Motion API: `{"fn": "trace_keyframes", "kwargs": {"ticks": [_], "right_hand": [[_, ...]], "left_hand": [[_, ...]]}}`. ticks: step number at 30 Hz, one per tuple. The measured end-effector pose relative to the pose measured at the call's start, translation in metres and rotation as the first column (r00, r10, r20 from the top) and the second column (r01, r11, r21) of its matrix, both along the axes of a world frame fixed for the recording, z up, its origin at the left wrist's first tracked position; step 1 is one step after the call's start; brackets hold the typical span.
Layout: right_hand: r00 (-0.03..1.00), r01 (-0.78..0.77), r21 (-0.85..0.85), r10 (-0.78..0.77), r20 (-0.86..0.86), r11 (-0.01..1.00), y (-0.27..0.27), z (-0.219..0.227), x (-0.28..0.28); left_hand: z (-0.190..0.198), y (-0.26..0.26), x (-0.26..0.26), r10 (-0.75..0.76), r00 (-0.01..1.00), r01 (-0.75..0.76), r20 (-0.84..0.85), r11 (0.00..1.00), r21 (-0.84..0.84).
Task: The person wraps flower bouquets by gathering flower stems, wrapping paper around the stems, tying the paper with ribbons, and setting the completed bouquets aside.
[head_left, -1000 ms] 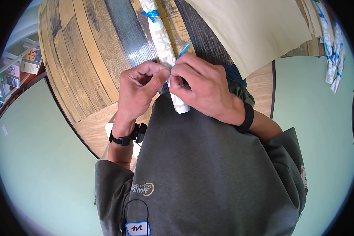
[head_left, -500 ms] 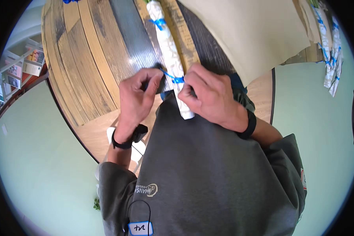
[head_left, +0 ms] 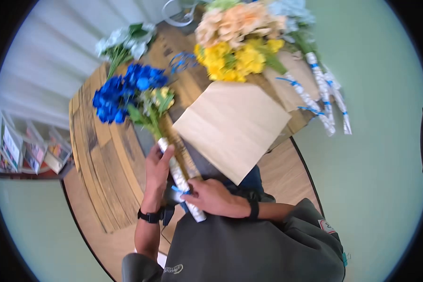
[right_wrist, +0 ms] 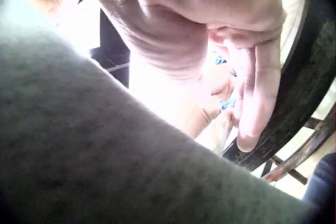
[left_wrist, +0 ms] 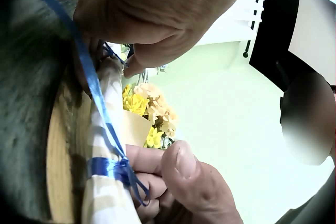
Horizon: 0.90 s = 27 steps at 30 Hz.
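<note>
A bouquet of blue flowers (head_left: 110, 99) lies slantwise over the table's near edge, its stems wrapped in white patterned paper (head_left: 177, 170). My left hand (head_left: 157, 171) grips the wrap just below the green stems. Lower down, my right hand (head_left: 214, 197) holds the wrap beside a tied blue ribbon (head_left: 181, 190). In the left wrist view, the ribbon band (left_wrist: 107, 167) circles the paper with loose tails, and the right thumb (left_wrist: 185, 163) stands off the paper while the fingers go behind it. The right wrist view shows the right hand (right_wrist: 231, 40) close up, glare washing out part.
A sheet of brown paper (head_left: 235, 127) lies right of the bouquet. Peach flowers (head_left: 242, 22), yellow flowers (head_left: 239, 61) and several wrapped stems (head_left: 322, 89) are at the back right. Pale flowers (head_left: 127, 41) and a curled blue ribbon (head_left: 183, 62) lie farther back on the wooden table (head_left: 91, 164).
The head view has tilted up and now takes in the flowers. My left hand has left the ribbon and moved up the wrap; my right hand stays near the ribbon.
</note>
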State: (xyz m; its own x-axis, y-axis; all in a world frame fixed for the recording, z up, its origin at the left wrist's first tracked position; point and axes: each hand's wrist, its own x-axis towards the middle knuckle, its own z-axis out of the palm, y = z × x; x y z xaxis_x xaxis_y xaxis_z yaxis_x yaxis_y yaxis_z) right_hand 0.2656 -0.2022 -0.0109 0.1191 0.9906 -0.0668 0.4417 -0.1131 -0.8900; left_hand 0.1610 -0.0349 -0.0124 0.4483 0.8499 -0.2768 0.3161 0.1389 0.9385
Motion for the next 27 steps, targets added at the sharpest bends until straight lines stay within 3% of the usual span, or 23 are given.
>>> {"fn": "trace_keyframes", "kwargs": {"ticks": [2, 4, 6, 8, 9, 10, 12, 13, 14, 16, 19, 20, 22, 24, 27], "right_hand": [[0.996, 0.006, -0.005, -0.007, -0.089, 1.000, 0.001, -0.001, -0.003], [0.985, 0.002, 0.117, 0.018, -0.169, 0.993, 0.002, -0.023, -0.012], [0.992, -0.030, 0.073, 0.039, -0.120, 0.997, -0.002, -0.009, -0.006], [0.852, 0.005, 0.049, 0.021, -0.523, 0.999, -0.007, -0.002, -0.002], [0.807, 0.084, 0.109, -0.003, -0.591, 0.990, -0.005, -0.006, -0.005], [0.811, 0.077, 0.117, 0.006, -0.585, 0.990, -0.002, -0.010, -0.003], [0.899, 0.254, 0.206, -0.152, -0.411, 0.945, 0.003, -0.008, 0.004], [0.934, 0.250, 0.227, -0.173, -0.313, 0.941, 0.002, -0.004, 0.011], [0.936, 0.246, 0.229, -0.170, -0.307, 0.942, 0.002, 0.002, 0.016], [0.932, 0.357, 0.336, -0.308, -0.191, 0.872, 0.001, 0.011, 0.028], [0.885, 0.465, 0.431, -0.398, -0.242, 0.773, -0.005, 0.021, 0.057], [0.870, 0.492, 0.443, -0.438, -0.226, 0.749, -0.011, 0.028, 0.074], [0.829, 0.556, 0.460, -0.504, -0.244, 0.692, -0.021, 0.023, 0.111], [0.745, 0.614, 0.474, -0.662, -0.085, 0.631, -0.043, 0.045, 0.155], [0.568, 0.719, 0.489, -0.823, -0.006, 0.493, -0.071, 0.054, 0.218]], "left_hand": [[0.005, -0.006, 0.007, 0.119, 0.988, -0.101, 0.096, 0.980, -0.168], [0.003, -0.014, 0.017, 0.128, 0.977, -0.112, 0.170, 0.989, -0.098], [0.008, -0.025, 0.022, 0.247, 0.944, -0.254, 0.219, 0.967, 0.004], [0.018, -0.034, 0.028, 0.208, 0.946, -0.232, 0.249, 0.970, 0.068], [0.029, -0.042, 0.036, 0.213, 0.935, -0.256, 0.283, 0.959, 0.123], [0.040, -0.046, 0.045, 0.218, 0.922, -0.285, 0.321, 0.941, 0.181], [0.054, -0.050, 0.058, 0.224, 0.914, -0.308, 0.338, 0.925, 0.220], [0.062, -0.053, 0.067, 0.184, 0.904, -0.307, 0.387, 0.908, 0.284], [0.070, -0.055, 0.075, 0.138, 0.893, -0.302, 0.428, 0.889, 0.345], [0.087, -0.059, 0.090, 0.094, 0.890, -0.265, 0.446, 0.902, 0.340], [0.099, -0.056, 0.111, -0.225, 0.941, 0.009, 0.254, 0.764, 0.645], [0.108, -0.058, 0.119, -0.343, 0.905, 0.056, 0.251, 0.682, 0.729], [0.113, -0.059, 0.122, -0.454, 0.868, 0.149, 0.200, 0.623, 0.768], [0.113, -0.056, 0.122, -0.485, 0.855, 0.174, 0.183, 0.600, 0.781], [0.099, -0.046, 0.116, -0.401, 0.905, 0.164, 0.142, 0.636, 0.754]]}}
